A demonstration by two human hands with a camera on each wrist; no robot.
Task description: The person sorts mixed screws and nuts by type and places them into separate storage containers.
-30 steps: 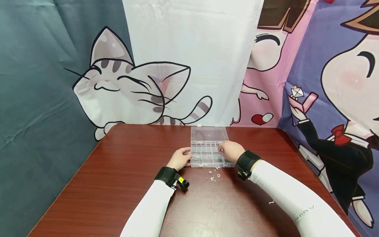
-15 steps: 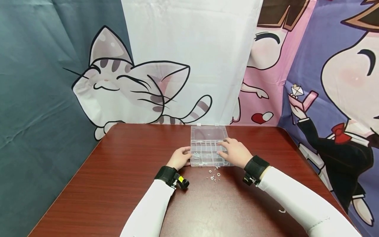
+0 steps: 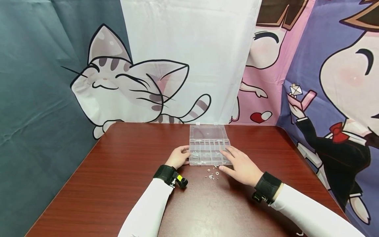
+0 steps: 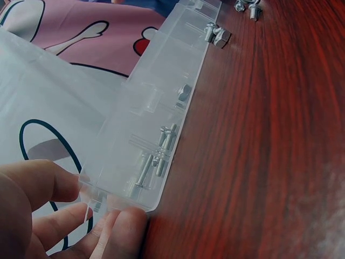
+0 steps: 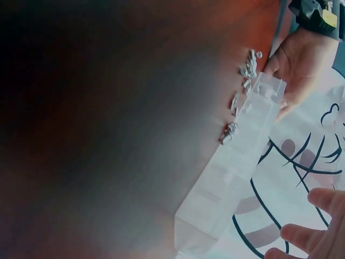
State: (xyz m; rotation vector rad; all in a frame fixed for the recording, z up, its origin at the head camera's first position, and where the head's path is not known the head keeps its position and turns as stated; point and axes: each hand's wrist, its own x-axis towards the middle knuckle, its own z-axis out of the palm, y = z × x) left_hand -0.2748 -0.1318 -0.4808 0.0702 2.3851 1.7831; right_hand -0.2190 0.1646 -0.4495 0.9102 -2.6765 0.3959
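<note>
A clear plastic compartment box (image 3: 209, 151) lies on the table with its lid (image 3: 208, 132) folded back. Metal screws (image 4: 154, 156) show through its front wall in the left wrist view. My left hand (image 3: 178, 157) holds the box's left end, fingers and thumb bent about its corner. Over the box's front right corner, my right hand (image 3: 243, 167) spreads its fingers, with nothing seen in them. Whether its fingertips touch the box is unclear from the head view. In the right wrist view its fingers (image 5: 304, 237) are apart from the box.
Several loose screws, nuts and washers (image 3: 211, 176) lie on the brown table (image 3: 133, 158) just in front of the box. Cartoon-printed cloths (image 3: 195, 59) hang behind the table's back edge.
My right hand has left the box's right compartments, moving toward me and right; its curled fingers have spread. My left hand stays at the box's left end.
</note>
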